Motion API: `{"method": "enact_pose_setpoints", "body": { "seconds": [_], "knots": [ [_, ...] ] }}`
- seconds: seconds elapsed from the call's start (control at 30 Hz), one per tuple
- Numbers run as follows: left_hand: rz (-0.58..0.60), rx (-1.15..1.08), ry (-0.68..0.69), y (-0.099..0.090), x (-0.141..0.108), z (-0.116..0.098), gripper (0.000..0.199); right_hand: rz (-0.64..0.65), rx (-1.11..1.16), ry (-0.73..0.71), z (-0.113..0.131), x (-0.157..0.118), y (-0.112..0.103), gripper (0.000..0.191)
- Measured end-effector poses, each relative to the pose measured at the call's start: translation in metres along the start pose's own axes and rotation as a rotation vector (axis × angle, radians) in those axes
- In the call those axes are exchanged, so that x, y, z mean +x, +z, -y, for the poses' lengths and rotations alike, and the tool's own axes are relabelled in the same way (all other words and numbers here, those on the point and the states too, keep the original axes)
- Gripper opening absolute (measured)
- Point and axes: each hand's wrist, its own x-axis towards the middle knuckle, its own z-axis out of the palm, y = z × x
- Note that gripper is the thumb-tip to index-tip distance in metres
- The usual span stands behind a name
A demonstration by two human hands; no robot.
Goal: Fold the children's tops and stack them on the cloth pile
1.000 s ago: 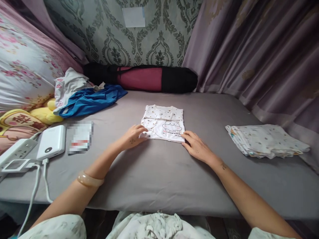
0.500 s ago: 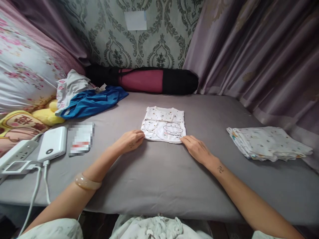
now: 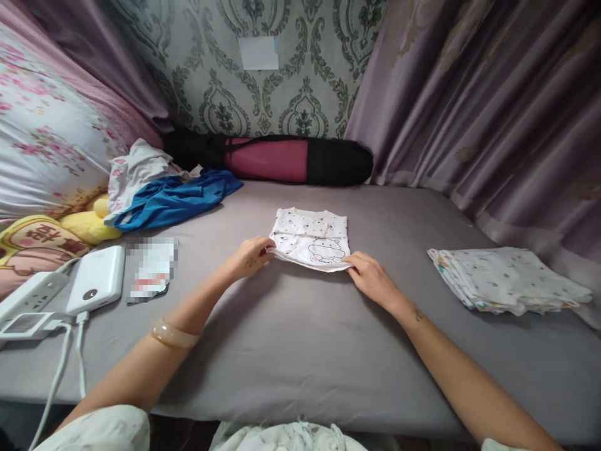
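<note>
A small white baby shirt (image 3: 312, 225) with tiny dark prints and a cartoon outline lies partly folded on the grey bed sheet (image 3: 282, 338). Its neckline faces the wall. My left hand (image 3: 251, 257) pinches the near left corner of the hem, and my right hand (image 3: 370, 275) pinches the near right corner. Between them the near edge is lifted a little and curls off the sheet. The fingertips are partly hidden behind the cloth.
To the right sits a stack of folded white printed cloths (image 3: 509, 279). On the left are a white power bank (image 3: 96, 279), a power strip (image 3: 32, 300) with cables, and crumpled blue clothing (image 3: 183, 197). A black and maroon bag (image 3: 267, 160) lies along the wall.
The near hem has risen off the sheet in both hands. My fingers have curled around its corners, and the cartoon's lower part now tilts upward. The view has shifted slightly.
</note>
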Motion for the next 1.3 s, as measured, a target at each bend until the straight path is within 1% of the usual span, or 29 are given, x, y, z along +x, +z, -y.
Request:
{"method": "enact_pose_setpoints", "body": {
  "seconds": [0.13, 0.2, 0.3, 0.37, 0.47, 0.6, 0.77, 0.9, 1.1, 1.3],
  "knots": [
    [-0.103, -0.052, -0.057, 0.000, 0.018, 0.000, 0.021, -0.187, 0.039, 0.110, -0.004, 0.023, 0.002, 0.021],
    [-0.160, -0.112, -0.122, 0.001, 0.028, 0.001, 0.020, -0.244, 0.095, 0.187, -0.007, 0.036, 0.002, 0.019],
    [-0.223, -0.202, -0.260, 0.006, 0.046, 0.003, 0.018, -0.248, 0.174, 0.353, -0.010, 0.054, 0.003, 0.021],
    [-0.272, -0.214, -0.327, 0.011, 0.058, 0.005, 0.016, -0.250, 0.187, 0.431, -0.011, 0.066, 0.005, 0.023],
    [-0.340, -0.171, -0.374, 0.021, 0.077, 0.008, 0.014, -0.277, 0.136, 0.488, -0.011, 0.084, 0.011, 0.027],
    [-0.382, -0.084, -0.400, 0.035, 0.097, 0.013, 0.016, -0.268, 0.038, 0.550, -0.010, 0.102, 0.020, 0.032],
    [-0.370, 0.009, -0.338, 0.049, 0.110, 0.025, 0.022, -0.188, -0.082, 0.565, -0.013, 0.117, 0.027, 0.036],
    [-0.357, 0.060, -0.287, 0.052, 0.118, 0.031, 0.024, -0.141, -0.157, 0.568, -0.018, 0.127, 0.026, 0.036],
    [-0.311, 0.109, -0.336, 0.051, 0.128, 0.032, 0.020, -0.099, -0.192, 0.614, -0.025, 0.140, 0.029, 0.036],
    [-0.263, 0.138, -0.382, 0.051, 0.136, 0.034, 0.018, -0.111, -0.159, 0.675, -0.033, 0.146, 0.035, 0.034]
  ]
}}
